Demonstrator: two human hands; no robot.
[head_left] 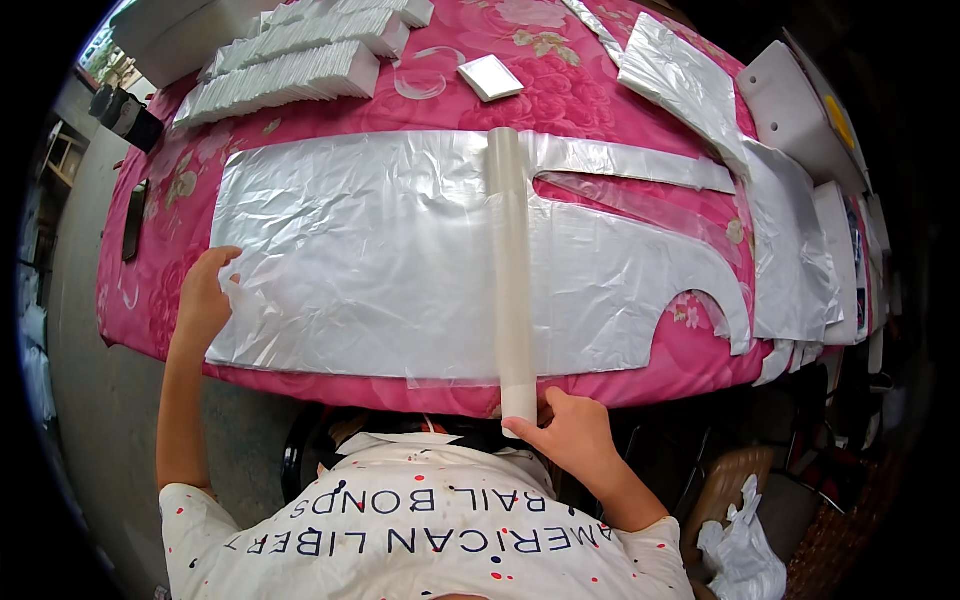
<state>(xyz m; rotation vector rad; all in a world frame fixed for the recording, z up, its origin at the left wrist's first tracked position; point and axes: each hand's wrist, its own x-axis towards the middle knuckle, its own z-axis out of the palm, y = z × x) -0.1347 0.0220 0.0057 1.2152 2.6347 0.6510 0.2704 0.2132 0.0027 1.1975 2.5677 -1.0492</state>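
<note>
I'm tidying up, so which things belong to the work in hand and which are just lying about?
In use:
pale tube, its near end held by the right hand
silvery plastic bag under it, the left hand at the bag's left edge

Apparently just lying about:
small white square
stacked white pieces
dark narrow object, far left

- The plastic bag (370, 260) is thin, silvery white and slightly creased. It lies flat on the pink flowered cloth (440, 115), with two strap-like parts at its right end.
- The beige roll (512, 270) is long and narrow. It lies across the bag, its near end past the cloth's edge.
</note>
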